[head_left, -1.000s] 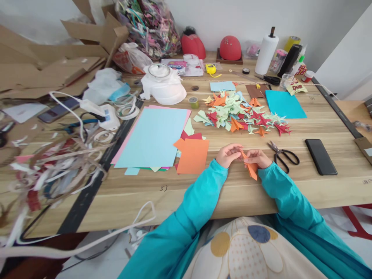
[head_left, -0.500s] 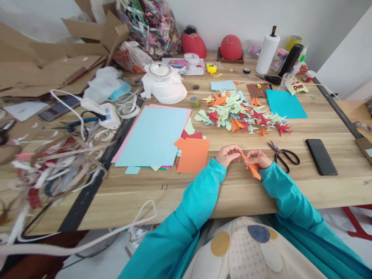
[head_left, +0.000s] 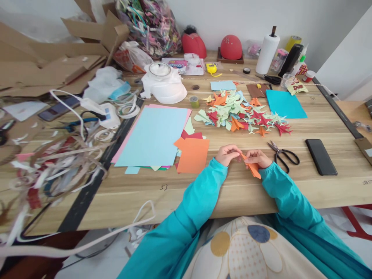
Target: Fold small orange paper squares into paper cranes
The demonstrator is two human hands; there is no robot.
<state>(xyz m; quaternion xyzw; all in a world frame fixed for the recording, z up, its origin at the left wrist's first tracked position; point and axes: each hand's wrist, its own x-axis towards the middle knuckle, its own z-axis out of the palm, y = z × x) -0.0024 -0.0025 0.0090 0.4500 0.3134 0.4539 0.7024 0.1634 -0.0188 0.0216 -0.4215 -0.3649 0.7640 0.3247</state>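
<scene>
Both of my hands pinch a small folded orange paper piece (head_left: 252, 167) just above the wooden table (head_left: 244, 193). My left hand (head_left: 228, 154) grips its upper left tip with the fingers curled. My right hand (head_left: 258, 158) holds its right side, fingers closed on it. To the left of my hands lies an orange sheet (head_left: 193, 155) on a stack of coloured paper topped by a light blue sheet (head_left: 154, 135). Beyond my hands spreads a heap of folded paper figures (head_left: 241, 114) in green, red and orange.
Black scissors (head_left: 283, 155) and a black phone (head_left: 321, 156) lie right of my hands. A teal sheet (head_left: 285, 103) sits farther back. A paper towel roll (head_left: 267, 48), red domes (head_left: 231, 47), a white bowl (head_left: 164, 83), cardboard (head_left: 49, 62) and tangled paper strips (head_left: 52, 162) crowd the back and left.
My hands shifted slightly on the orange piece; my left fingers closed more over its tip. Nothing else on the table moved.
</scene>
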